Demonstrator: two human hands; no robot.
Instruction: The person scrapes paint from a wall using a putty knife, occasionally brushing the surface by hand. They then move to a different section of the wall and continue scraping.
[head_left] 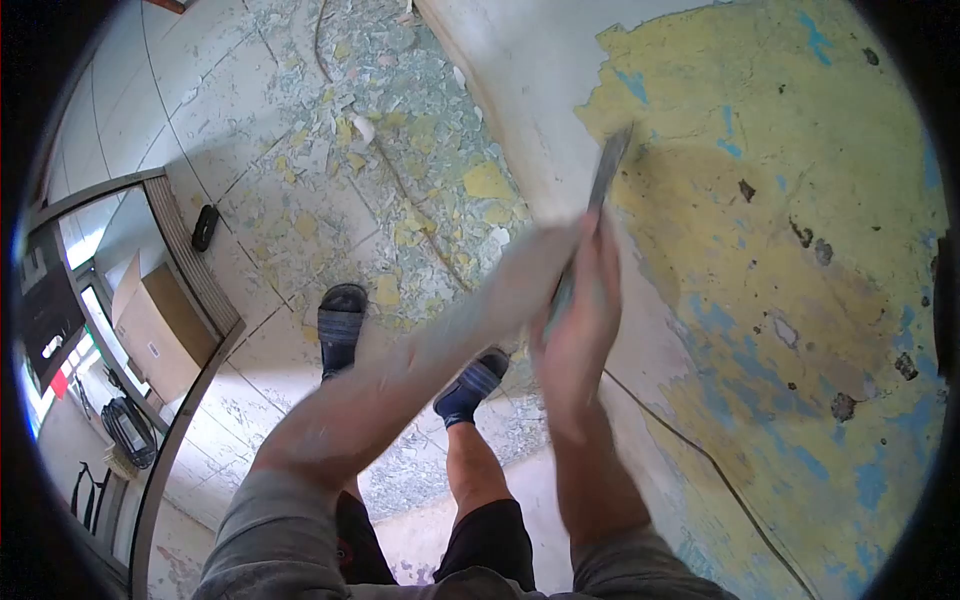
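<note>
A scraper with a flat grey metal blade points up and away from me, its tip against or close to the wall at the edge of the yellow patch. My right hand is closed round its greenish handle, part of which shows between the hands. My left hand reaches across from the left and is closed at the upper handle, near the blade. Both hands are smeared by motion, and some fingers are hidden. The wall has a large yellow area with blue flecks and dark pits, bordered by white paint.
Paint flakes cover much of the tiled floor. A cable runs through them, and another cable runs along the wall. My sandalled feet stand below. A framed mirror and a small black object lie left.
</note>
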